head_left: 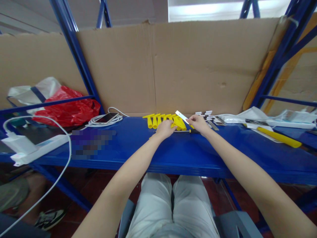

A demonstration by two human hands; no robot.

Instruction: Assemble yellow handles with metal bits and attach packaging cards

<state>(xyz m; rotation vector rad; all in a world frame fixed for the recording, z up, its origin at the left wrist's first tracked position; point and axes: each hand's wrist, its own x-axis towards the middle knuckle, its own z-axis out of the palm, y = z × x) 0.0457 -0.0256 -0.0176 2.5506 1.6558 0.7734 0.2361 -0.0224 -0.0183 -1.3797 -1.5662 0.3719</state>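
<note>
A row of yellow plastic handles point(155, 121) with flared ends lies on the blue bench point(128, 142). At the right part of this row, my left hand point(165, 129) is closed, its fingers around one yellow handle point(176, 123). My right hand point(197, 123) pinches a flat whitish strip point(181, 115), which tilts up toward the left above the handles; its exact kind is unclear. Just below my hands lies a screwdriver point(194, 131) with a dark handle, its thin shaft pointing left. Small black-and-white strips point(207, 115) lie behind and right of my right hand.
A yellow-handled tool point(279, 136) and white plastic packaging point(252, 114) lie on the right. At left are a phone point(107, 117), a coiled white cable point(95, 123), a red bag point(70, 105) and a power strip point(44, 148). Cardboard point(188, 66) stands behind. Another person's shoe point(51, 218) shows lower left.
</note>
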